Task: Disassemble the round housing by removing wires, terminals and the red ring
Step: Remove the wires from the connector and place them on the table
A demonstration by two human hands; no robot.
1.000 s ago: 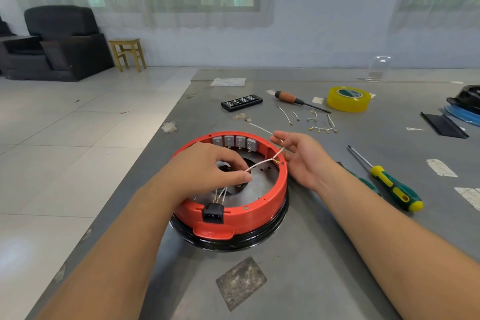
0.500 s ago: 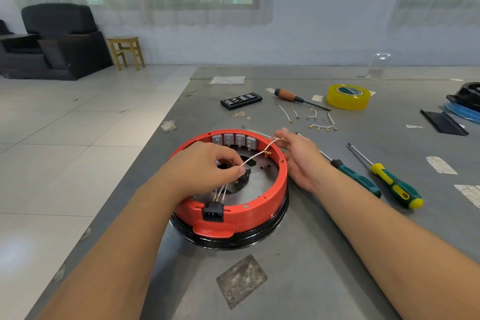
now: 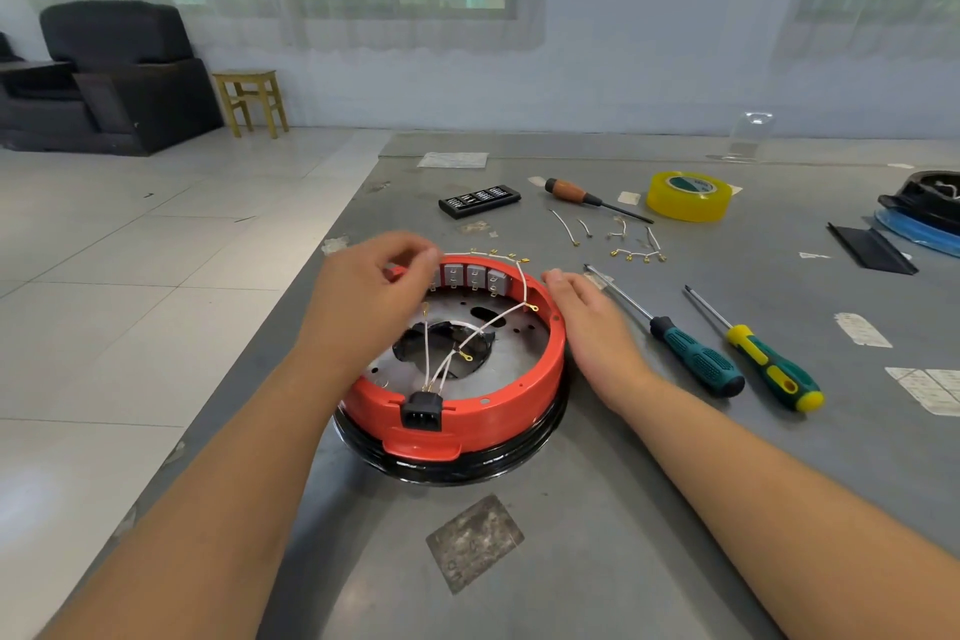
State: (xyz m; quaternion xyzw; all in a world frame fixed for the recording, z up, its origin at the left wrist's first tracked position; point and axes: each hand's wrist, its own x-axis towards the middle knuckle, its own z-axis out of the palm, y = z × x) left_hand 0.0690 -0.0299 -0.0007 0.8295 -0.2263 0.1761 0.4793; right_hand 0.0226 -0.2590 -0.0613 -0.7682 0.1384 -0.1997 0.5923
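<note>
Sitting near the left edge of the grey metal table [image 3: 649,509], the round housing with its red plastic ring [image 3: 535,411] on a black base has a black power socket [image 3: 422,412] set in its near wall. Thin white wires with gold terminals [image 3: 470,340] run from that socket across the silver inner plate. The left hand [image 3: 371,294] hovers over the far left rim, thumb and forefinger pinched on a white wire strand [image 3: 480,255] that arcs over the 3 grey terminal blocks [image 3: 474,277] – its fingers hide part of the rim. The right hand [image 3: 592,312] rests with relaxed fingers against the ring's outer right side. Just right of it lie 2 screwdrivers – a teal-handled screwdriver [image 3: 696,363] and a green-and-yellow screwdriver [image 3: 769,366]. Further back are loose wire pieces [image 3: 636,255], a wooden-handled screwdriver [image 3: 571,192], a black bit case [image 3: 479,199] and a yellow tape roll [image 3: 688,197].
</note>
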